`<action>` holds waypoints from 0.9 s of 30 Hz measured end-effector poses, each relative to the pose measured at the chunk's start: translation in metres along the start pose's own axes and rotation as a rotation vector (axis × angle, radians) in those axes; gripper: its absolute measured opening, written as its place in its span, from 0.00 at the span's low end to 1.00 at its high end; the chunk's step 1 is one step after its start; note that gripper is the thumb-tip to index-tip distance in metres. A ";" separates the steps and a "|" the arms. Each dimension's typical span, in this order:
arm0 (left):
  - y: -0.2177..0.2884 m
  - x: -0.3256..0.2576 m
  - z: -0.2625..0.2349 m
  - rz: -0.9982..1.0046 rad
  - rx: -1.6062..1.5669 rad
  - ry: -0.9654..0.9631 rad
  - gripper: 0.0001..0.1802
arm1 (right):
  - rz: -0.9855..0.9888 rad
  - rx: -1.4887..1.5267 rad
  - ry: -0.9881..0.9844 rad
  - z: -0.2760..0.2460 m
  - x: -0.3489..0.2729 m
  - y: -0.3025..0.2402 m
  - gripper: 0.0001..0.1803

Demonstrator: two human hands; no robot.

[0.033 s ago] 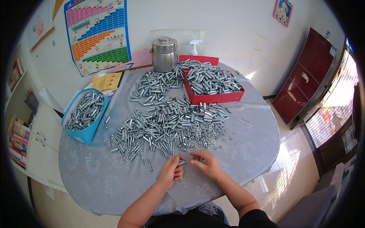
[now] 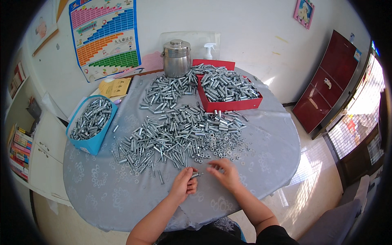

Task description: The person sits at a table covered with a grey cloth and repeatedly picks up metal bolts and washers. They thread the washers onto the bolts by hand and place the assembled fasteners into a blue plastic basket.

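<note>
My left hand (image 2: 182, 184) is closed around a metal bolt with a sleeve (image 2: 197, 175), its threaded end pointing right. Just beyond that end is my right hand (image 2: 225, 174), apart from the bolt, thumb and forefinger spread with no object visible between them; its fingertips are slightly blurred. Ahead of both hands lies a spread of loose bolts (image 2: 157, 141), with metal sleeves (image 2: 190, 116) farther back. On the right side of this spread are small nuts and washers (image 2: 218, 147). A single bolt (image 2: 160, 177) lies left of my left hand.
A blue container (image 2: 90, 145) full of metal pieces stands at left. Toward the back right is a red box (image 2: 232, 107) heaped with bolt assemblies, beside another pile (image 2: 167, 90). Behind them stand a steel pot (image 2: 177, 61) and a spray bottle (image 2: 209, 51). A grey cloth (image 2: 261, 143) covers the table.
My right hand has shifted slightly to the right, away from the bolt's end. The left hand and the bolt in it have stayed in place.
</note>
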State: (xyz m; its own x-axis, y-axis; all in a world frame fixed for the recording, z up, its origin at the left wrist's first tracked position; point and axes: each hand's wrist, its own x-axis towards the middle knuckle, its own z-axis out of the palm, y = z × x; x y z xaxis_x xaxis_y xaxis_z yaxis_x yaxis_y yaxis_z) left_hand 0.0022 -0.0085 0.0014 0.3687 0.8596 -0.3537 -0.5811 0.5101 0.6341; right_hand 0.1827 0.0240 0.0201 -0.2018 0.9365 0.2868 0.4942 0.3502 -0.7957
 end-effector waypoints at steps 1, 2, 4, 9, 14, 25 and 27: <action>0.000 0.000 -0.001 0.007 -0.001 -0.015 0.12 | 0.011 -0.115 0.110 -0.003 0.002 0.005 0.10; 0.001 -0.001 0.000 0.008 0.003 -0.008 0.12 | 0.000 -0.360 0.214 -0.010 0.008 0.020 0.10; 0.003 -0.002 0.002 0.010 0.011 0.007 0.12 | 0.030 -0.421 0.208 -0.014 0.007 0.030 0.11; 0.002 -0.002 0.001 0.012 0.003 -0.002 0.12 | 0.044 -0.503 0.200 -0.012 0.008 0.032 0.12; 0.003 -0.003 0.000 0.021 0.011 0.004 0.12 | 0.031 -0.499 0.182 -0.010 0.010 0.032 0.10; 0.003 -0.002 0.001 0.011 0.006 0.048 0.12 | 0.061 0.378 -0.190 0.002 0.000 0.005 0.10; 0.002 -0.001 0.001 0.006 0.028 0.052 0.12 | 0.002 0.382 -0.209 0.005 -0.001 0.006 0.10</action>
State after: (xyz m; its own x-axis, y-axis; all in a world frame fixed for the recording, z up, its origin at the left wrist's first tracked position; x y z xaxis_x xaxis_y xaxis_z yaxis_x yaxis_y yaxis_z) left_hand 0.0017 -0.0084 0.0038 0.3266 0.8631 -0.3852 -0.5620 0.5050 0.6551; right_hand 0.1821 0.0251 0.0126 -0.3873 0.8996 0.2018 0.1546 0.2791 -0.9477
